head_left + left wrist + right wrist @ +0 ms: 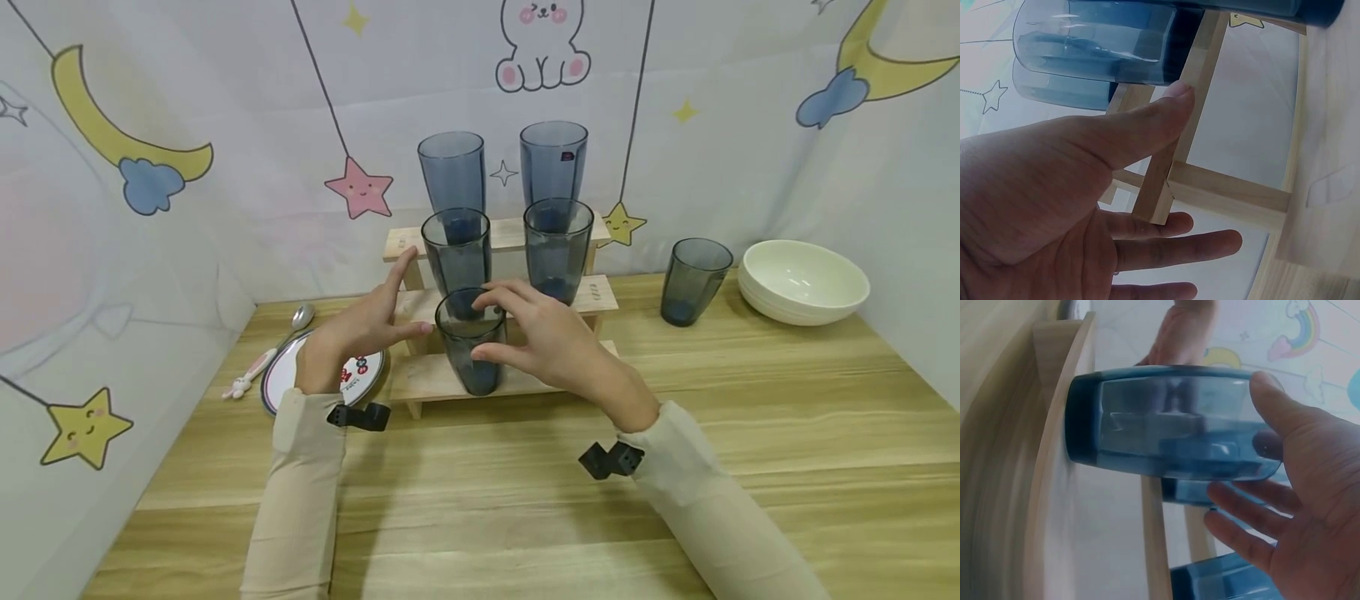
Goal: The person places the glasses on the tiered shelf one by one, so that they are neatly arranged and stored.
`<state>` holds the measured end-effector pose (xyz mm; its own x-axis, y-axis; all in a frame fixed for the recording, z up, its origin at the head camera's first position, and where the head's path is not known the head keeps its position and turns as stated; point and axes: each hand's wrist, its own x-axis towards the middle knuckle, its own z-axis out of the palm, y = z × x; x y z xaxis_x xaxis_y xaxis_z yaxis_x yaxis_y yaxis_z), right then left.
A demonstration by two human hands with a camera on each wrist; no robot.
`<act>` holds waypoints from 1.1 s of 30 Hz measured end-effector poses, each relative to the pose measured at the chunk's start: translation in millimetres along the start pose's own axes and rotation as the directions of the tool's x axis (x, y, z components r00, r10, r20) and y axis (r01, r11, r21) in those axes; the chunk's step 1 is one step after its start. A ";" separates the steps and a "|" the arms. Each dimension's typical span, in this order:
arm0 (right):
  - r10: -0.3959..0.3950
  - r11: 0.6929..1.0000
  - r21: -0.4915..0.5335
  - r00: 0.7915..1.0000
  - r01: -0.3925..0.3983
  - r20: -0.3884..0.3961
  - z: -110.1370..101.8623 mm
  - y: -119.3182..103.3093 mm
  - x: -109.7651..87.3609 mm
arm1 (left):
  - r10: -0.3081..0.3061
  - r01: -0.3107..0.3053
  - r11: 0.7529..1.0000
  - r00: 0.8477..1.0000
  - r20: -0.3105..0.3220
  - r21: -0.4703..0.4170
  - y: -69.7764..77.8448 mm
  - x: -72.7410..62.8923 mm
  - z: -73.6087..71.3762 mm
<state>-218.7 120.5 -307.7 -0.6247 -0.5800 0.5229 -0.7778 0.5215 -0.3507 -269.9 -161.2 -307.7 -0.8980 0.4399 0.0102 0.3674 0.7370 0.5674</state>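
A smoky blue drinking glass (480,371) stands upright on the lowest step of a wooden stepped rack (416,379). My right hand (547,342) holds it near the rim, its thumb and index finger on different sides of the glass; the other fingers curve loosely in the right wrist view. Left of the glass, my left hand (363,321) is spread and holds nothing. Its thumb points toward the rack's middle step. Two similar glasses (457,250) (558,250) stand on the middle step, and two more (452,171) (553,158) on the top one.
Beyond my left wrist lies a printed plate (277,383), with a spoon (302,317) with a rabbit-shaped handle end beside it. Another glass (693,283) and a cream bowl (802,283) stand at the table's back right. A patterned cloth (247,200) hangs behind the rack.
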 end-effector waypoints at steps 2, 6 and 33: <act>0.008 1.000 -0.013 1.000 -0.008 0.008 0.3 0.2 0.1 | -0.001 0.001 1.000 1.000 0.000 0.005 -0.6 -0.2 0.6; 0.024 0.999 -0.033 0.999 -0.023 0.028 0.1 -0.5 -0.1 | -0.002 0.002 1.000 1.000 0.000 0.005 -1.2 -0.1 1.5; 0.093 0.994 -0.074 0.984 -0.083 0.155 -42.2 14.8 -7.0 | 0.023 -0.023 1.000 1.000 0.001 0.000 -2.3 1.1 0.7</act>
<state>-222.9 158.6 -283.7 -0.6976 -0.6186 0.3616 -0.7163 0.6124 -0.3343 -271.5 -162.1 -309.5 -0.8891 0.4572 0.0227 0.3880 0.7264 0.5673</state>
